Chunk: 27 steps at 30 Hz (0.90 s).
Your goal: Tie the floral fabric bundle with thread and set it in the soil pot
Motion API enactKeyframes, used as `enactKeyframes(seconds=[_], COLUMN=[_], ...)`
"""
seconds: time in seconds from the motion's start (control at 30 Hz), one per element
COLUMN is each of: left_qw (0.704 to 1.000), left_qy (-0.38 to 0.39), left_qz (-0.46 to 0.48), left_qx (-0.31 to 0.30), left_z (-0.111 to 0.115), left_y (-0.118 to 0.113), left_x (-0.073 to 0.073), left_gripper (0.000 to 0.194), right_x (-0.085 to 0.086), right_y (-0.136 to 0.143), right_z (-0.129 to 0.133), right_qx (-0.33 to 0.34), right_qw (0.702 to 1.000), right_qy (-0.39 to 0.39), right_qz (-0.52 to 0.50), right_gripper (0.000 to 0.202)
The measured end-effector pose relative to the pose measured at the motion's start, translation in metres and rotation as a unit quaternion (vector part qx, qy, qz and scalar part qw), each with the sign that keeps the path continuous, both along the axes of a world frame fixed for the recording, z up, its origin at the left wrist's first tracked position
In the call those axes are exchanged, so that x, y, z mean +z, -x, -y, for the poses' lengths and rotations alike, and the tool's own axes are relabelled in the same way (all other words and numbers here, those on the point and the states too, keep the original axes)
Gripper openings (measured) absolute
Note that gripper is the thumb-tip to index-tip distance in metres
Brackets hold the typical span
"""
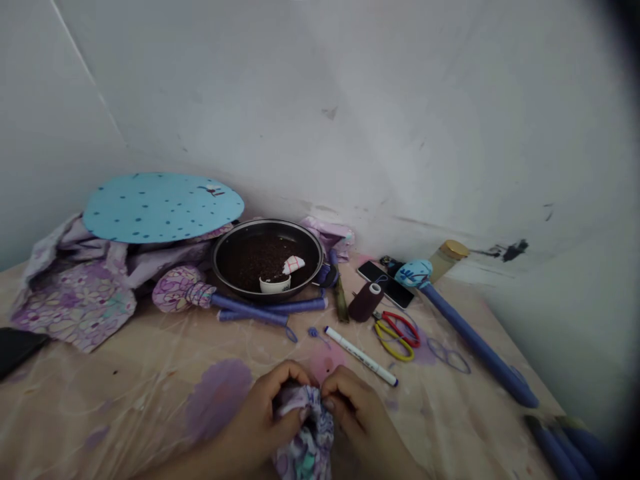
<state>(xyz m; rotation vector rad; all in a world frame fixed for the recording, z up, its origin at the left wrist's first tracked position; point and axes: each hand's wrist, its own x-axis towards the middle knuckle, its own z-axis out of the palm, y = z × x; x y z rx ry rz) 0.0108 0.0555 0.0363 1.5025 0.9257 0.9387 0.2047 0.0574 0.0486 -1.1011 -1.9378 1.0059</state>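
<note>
A gathered piece of purple floral cloth (305, 433) is between my two hands, low in the middle of the head view. My left hand (277, 407) pinches its upper left edge between thumb and fingers. On the other side, my right hand (353, 407) grips the gathered right edge, thumb and forefinger pressed together. The cloth is bunched with a dark fold in its middle, and its lower part runs out of the frame. Just beyond the hands lies a white marker pen (361, 356) with blue ends.
A black pan (218, 267) of dark grains holds a small white bowl (275, 285). Around it lie a floral-headed stick (185, 289), a dark thread spool (366, 302), red-and-yellow scissors (397, 335), a phone (373, 272) and a blue-headed stick (475, 340). A blue dotted oval (163, 207) rests on cloth.
</note>
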Motion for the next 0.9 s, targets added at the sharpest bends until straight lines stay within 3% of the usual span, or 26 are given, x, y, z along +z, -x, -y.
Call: enactKeyframes(seconds=[0.43, 0.9], left_qw=[0.999, 0.999], left_qy=[-0.010, -0.018], left_qz=[0.047, 0.047], left_qx=[0.004, -0.003], left_z=[-0.0002, -0.0010], left_y=[0.0008, 0.0007], left_x=[-0.0040, -0.0035], left_gripper=[0.009, 0.005], right_x=[-0.0040, -0.0020], right_y=[0.0031, 0.0019], right_z=[0.0013, 0.0050], right_qx=[-0.027, -0.016], right_qw=[0.999, 0.999], right_qy=[0.027, -0.023], right_qz=[-0.010, 0.018], right_gripper=[0.016, 0.016])
